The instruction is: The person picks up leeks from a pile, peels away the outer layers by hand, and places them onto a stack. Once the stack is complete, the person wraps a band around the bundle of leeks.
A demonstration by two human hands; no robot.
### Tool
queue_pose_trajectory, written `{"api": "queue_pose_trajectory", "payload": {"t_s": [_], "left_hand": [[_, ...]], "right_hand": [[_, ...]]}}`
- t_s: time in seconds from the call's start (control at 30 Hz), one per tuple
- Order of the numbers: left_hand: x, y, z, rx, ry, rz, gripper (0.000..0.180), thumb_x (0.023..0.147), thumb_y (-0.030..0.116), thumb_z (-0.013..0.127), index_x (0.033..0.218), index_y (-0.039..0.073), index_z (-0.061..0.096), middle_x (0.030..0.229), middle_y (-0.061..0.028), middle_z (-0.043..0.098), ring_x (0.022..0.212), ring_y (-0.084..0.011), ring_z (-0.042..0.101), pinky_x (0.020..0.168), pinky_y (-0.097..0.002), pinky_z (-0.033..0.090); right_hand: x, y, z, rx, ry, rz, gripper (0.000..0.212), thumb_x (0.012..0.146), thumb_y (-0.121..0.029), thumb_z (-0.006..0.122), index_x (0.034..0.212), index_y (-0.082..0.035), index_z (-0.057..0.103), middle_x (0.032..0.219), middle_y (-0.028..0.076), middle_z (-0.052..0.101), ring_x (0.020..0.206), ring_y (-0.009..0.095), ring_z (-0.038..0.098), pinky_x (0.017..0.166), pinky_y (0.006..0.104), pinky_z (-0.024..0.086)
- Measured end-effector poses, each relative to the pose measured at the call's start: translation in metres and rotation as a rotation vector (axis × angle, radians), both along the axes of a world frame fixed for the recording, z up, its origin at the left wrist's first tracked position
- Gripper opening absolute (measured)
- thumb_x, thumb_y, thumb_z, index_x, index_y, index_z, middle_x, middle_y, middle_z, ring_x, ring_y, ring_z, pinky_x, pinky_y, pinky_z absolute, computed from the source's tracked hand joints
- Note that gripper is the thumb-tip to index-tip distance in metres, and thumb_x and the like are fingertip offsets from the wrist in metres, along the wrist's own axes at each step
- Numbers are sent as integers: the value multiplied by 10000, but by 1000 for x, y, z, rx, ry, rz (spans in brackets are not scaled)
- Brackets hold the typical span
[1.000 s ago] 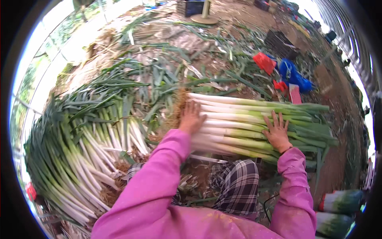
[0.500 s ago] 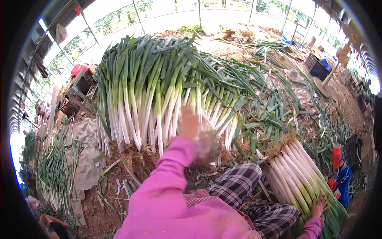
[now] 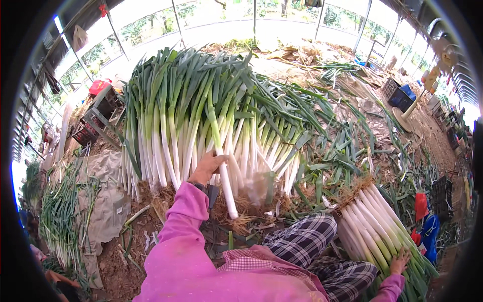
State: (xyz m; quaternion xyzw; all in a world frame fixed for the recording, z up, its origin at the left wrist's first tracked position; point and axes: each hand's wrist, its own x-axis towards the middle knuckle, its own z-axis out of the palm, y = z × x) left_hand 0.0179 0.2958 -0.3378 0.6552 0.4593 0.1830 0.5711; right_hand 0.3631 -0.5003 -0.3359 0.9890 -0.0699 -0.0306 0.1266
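A big row of leeks (image 3: 166, 118) lies ahead of me, green tops away and white shanks with roots toward me. My left hand (image 3: 207, 168) is closed round the white shank of one leek (image 3: 227, 189) at the front of the row; its rooted end slants down toward me. To my right, my right hand (image 3: 400, 262) rests with fingers spread on the green part of a bundle of leeks (image 3: 375, 216), whose roots point away. A pale blurred patch hides some root ends right of my left hand.
My knee in plaid trousers (image 3: 302, 239) is between row and bundle. Loose leaves (image 3: 342, 151) litter the ground on the right. More thin green stalks (image 3: 63, 211) lie at left by a beige sheet (image 3: 110, 196). Crates (image 3: 402, 95), a stool (image 3: 98, 110) and a blue bag (image 3: 430, 234) stand about.
My left hand has moved left and a little toward me, and one leek now shows in its grasp, drawn out in front of the row. My right hand stays on the bundle.
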Motion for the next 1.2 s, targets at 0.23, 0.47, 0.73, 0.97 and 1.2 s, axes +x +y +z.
{"api": "queue_pose_trajectory", "payload": {"t_s": [0.23,0.47,0.73,0.97,1.2], "left_hand": [[37,5,8,-186,-305,58,335,904,173,587,1126,-52,476,865,-138,617,716,-239,668,631,-372,600],[118,-189,140,-398,-813,-258,233,911,172,609,1056,28,497,924,-77,594,837,-189,637,712,-327,587],[171,-380,248,-363,-820,-801,355,906,188,619,1123,-39,454,931,-118,607,787,-198,655,652,-304,593],[231,-468,235,355,-658,-1390,491,896,202,637,1252,-40,401,876,-112,629,719,-173,621,641,-297,516],[286,-500,75,986,-618,-1418,371,837,60,564,1196,137,514,938,-150,582,829,-341,605,778,-447,484]], "right_hand": [[-2,15,9,65,12,29,688,844,-223,611,1441,-355,297,1551,25,164,1412,313,163,992,695,267],[-23,37,14,133,-102,93,695,779,-270,661,1407,-185,376,1541,100,169,1413,344,150,995,675,269],[-56,73,49,365,-286,318,719,782,-324,678,1415,-160,377,1531,174,169,1403,356,197,1049,637,217],[-100,-13,61,558,-474,200,648,823,-283,646,1392,-94,401,1499,171,268,1395,323,245,1071,573,236],[-129,-71,36,1591,-711,69,478,935,-315,549,1268,15,453,1269,167,520,1156,301,516,927,421,427]]}}
